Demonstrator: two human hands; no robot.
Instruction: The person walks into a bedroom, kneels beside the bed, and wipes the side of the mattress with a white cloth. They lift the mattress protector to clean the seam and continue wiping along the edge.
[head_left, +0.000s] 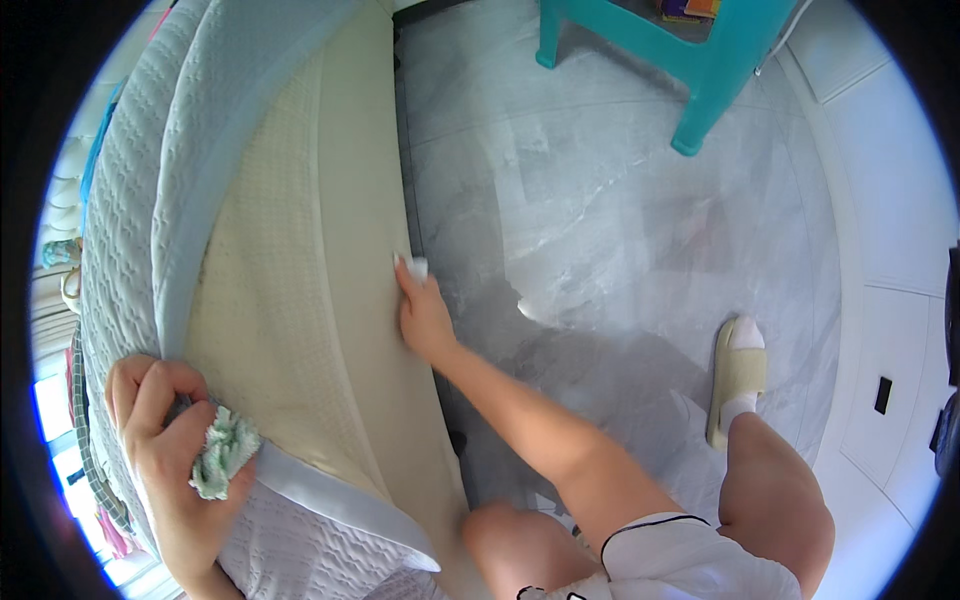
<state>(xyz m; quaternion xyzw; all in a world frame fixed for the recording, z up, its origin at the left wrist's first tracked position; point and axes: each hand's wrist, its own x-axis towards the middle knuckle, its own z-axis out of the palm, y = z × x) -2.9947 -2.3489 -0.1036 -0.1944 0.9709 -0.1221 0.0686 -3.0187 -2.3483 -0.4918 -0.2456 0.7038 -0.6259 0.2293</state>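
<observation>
My left hand (169, 442) grips the edge of a grey quilted bedspread (124, 225), folded back over the bed. A crumpled green-and-white cloth (223, 454) is tucked between the thumb and palm of that same hand. Beneath the lifted cover shows a cream fabric mattress side (262, 300), with a smooth beige bed-frame side panel (367, 225) along its outer edge. Against the panel's outer edge, my right hand (427, 319) holds a small white thing (417, 268), perhaps a wipe or cloth; most of it is hidden by the fingers.
Grey marbled floor tiles (600, 202) run beside the bed. A teal plastic stool (697, 82) stands at the top, with a purple-and-orange box (686, 9) behind it. White cabinet fronts (892, 337) line the right. My slippered foot (739, 375) rests on the floor.
</observation>
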